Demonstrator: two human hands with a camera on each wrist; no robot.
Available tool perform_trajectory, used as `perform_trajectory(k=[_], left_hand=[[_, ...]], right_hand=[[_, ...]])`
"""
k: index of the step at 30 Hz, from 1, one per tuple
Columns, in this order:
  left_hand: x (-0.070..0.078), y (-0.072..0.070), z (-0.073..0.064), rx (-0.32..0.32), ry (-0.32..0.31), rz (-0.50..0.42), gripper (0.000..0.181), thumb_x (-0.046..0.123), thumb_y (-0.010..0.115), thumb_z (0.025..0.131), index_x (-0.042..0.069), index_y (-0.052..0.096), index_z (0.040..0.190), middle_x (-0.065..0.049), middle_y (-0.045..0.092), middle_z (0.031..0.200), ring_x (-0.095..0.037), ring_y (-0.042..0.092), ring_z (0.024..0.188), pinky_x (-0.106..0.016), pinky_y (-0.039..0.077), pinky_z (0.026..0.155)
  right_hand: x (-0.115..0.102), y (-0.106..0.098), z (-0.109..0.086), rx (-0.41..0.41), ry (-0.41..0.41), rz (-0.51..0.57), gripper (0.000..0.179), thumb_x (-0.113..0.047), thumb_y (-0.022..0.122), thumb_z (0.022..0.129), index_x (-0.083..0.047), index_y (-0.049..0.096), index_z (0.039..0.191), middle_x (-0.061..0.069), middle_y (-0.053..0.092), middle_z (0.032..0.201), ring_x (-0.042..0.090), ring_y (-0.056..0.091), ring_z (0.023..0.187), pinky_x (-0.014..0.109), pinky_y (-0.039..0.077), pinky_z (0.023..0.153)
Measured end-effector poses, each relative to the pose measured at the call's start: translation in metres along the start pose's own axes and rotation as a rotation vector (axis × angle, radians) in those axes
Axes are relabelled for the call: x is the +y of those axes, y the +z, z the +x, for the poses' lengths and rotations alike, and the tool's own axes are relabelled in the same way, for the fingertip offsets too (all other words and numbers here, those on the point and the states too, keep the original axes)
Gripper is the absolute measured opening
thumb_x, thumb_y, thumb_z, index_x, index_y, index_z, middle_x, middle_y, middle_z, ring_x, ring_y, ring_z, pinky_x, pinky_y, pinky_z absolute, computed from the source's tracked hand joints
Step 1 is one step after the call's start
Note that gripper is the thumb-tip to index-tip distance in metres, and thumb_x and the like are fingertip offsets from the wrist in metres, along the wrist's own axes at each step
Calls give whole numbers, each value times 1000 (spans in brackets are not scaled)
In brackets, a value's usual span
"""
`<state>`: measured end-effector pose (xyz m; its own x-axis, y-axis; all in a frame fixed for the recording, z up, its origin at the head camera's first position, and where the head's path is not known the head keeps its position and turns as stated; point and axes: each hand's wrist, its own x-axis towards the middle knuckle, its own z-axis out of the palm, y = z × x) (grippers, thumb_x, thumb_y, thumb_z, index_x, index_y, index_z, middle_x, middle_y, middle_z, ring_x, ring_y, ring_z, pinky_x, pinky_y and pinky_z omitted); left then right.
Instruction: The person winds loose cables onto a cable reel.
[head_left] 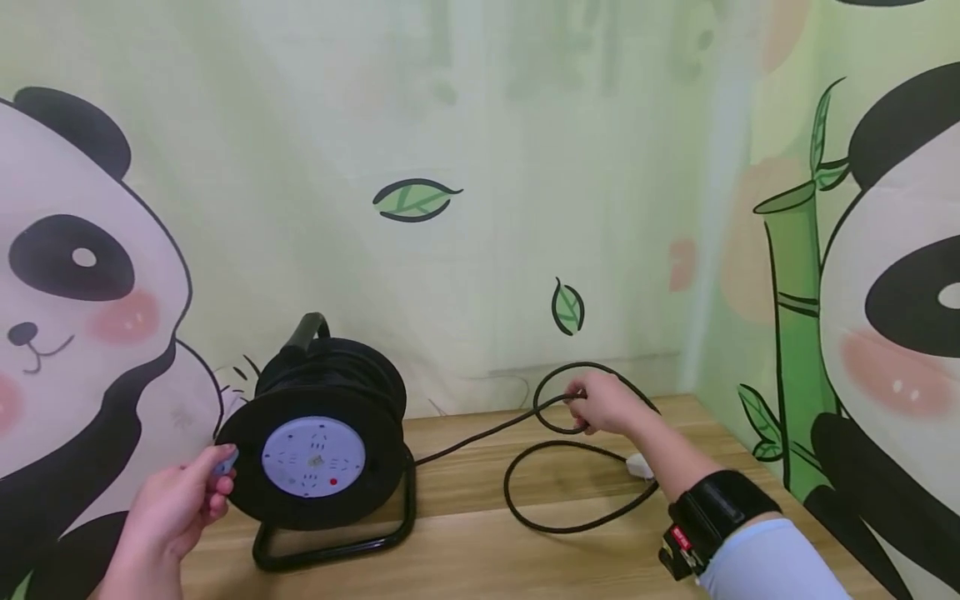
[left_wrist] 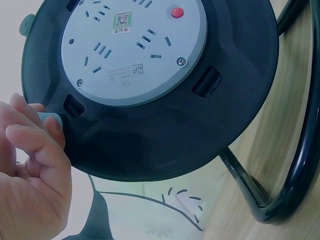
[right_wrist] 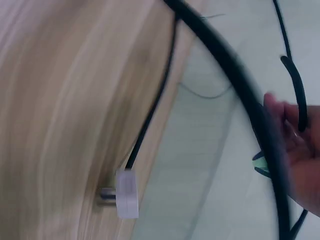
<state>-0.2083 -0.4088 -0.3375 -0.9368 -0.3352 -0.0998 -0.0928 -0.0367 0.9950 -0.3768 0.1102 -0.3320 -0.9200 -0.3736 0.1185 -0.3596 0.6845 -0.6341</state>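
A black cable reel [head_left: 311,450] with a pale socket panel [head_left: 313,457] stands on its tubular frame at the left of the table. My left hand [head_left: 176,504] grips a small blue-grey crank knob [left_wrist: 51,120] at the edge of the reel's disc. To the right, my right hand [head_left: 603,403] pinches the black cable [head_left: 480,435], which runs from the reel to the fingers. Beyond them the cable loops over the table, ending in a white plug [right_wrist: 127,194] under the right forearm.
The wooden table [head_left: 480,558] meets a printed cloth backdrop [head_left: 487,250] with pandas and leaves behind and at the right side. The reel's black carry handle [head_left: 306,332] rises at its top. A black wrist strap [head_left: 723,508] circles the right forearm.
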Motion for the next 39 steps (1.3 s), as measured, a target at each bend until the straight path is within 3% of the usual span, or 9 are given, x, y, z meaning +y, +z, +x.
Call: perform_trajectory(k=[4, 7, 10, 17, 22, 26, 29, 36, 39], left_hand=[[2, -2, 0, 3, 2, 10, 36, 41, 67, 89, 8, 61, 74, 1, 56, 62, -8, 49, 49, -23, 50, 50], [0, -4, -2, 4, -19, 14, 36, 41, 66, 90, 8, 61, 74, 0, 56, 62, -9, 50, 49, -23, 50, 51], [-2, -5, -4, -4, -28, 11, 36, 40, 66, 90, 9, 61, 73, 0, 56, 62, -9, 50, 48, -23, 51, 51], [1, -4, -2, 3, -8, 28, 36, 40, 66, 90, 9, 61, 73, 1, 56, 61, -8, 50, 48, -23, 50, 50], [5, -5, 0, 5, 3, 22, 36, 40, 67, 89, 9, 61, 73, 1, 57, 62, -9, 50, 48, -24, 50, 50], [5, -5, 0, -5, 3, 4, 35, 38, 67, 90, 9, 61, 72, 1, 57, 61, -9, 50, 48, -24, 50, 49], [5, -4, 0, -12, 0, 0, 35, 39, 67, 90, 9, 61, 71, 1, 57, 61, -8, 50, 48, -23, 50, 50], [4, -1, 0, -11, -11, 1, 35, 39, 68, 89, 9, 62, 72, 1, 57, 62, -9, 51, 49, -23, 51, 51], [2, -1, 0, -5, -21, 9, 35, 40, 68, 89, 9, 62, 74, 1, 57, 63, -9, 51, 49, -23, 51, 51]], right_hand=[[-2, -10, -3, -80, 65, 295, 11, -3, 56, 94, 2, 61, 103, 13, 55, 75, 19, 58, 63, 37, 56, 60], [1, -13, -7, -128, 108, 355, 14, -7, 58, 95, 2, 62, 104, 9, 49, 70, 18, 54, 57, 38, 56, 61], [6, -14, -13, -132, 143, 306, 13, -9, 61, 93, 1, 63, 100, 4, 45, 67, 17, 54, 51, 35, 56, 56], [12, -31, -17, -92, 74, 4, 7, -1, 60, 88, 3, 61, 94, 10, 54, 73, 16, 55, 51, 32, 54, 48], [22, -55, -18, -33, 127, 202, 13, -6, 59, 93, 4, 58, 102, 6, 47, 67, 13, 47, 45, 29, 50, 45], [35, -70, -24, -51, 149, 301, 26, -27, 65, 93, -2, 58, 90, -2, 35, 57, 10, 29, 43, 24, 32, 41], [40, -76, -27, -22, 142, 244, 33, -39, 65, 91, -7, 63, 87, -4, 27, 54, 12, 21, 43, 27, 24, 42], [41, -67, -20, 164, 62, -32, 37, -43, 58, 95, -9, 72, 92, 9, 58, 88, 21, 45, 73, 37, 39, 65], [41, -61, -17, 210, 65, -82, 36, -42, 57, 95, -9, 72, 88, 5, 51, 71, 20, 41, 62, 35, 36, 57]])
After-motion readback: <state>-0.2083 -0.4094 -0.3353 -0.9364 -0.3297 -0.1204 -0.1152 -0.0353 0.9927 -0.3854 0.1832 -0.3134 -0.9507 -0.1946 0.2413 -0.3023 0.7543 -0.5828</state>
